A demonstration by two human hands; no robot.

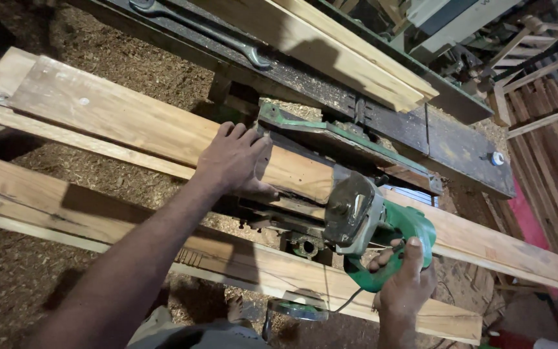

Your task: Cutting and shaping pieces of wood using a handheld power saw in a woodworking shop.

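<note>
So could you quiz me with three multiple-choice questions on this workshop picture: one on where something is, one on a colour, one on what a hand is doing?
1. Where does the wrench lie?
A. on the dark machine bed at the top
B. on the sawdust floor
C. in the left hand

2. What colour is the power tool body?
A. red
B. green
C. yellow

3. What is the left hand doing?
A. hanging free
B. gripping the tool handle
C. pressing flat on the plank

Answers: A, the wrench rests on the dark bed beside pale boards. B, the casing and handle are green. C, the palm lies spread on the plank, while the right hand grips the handle.
</note>
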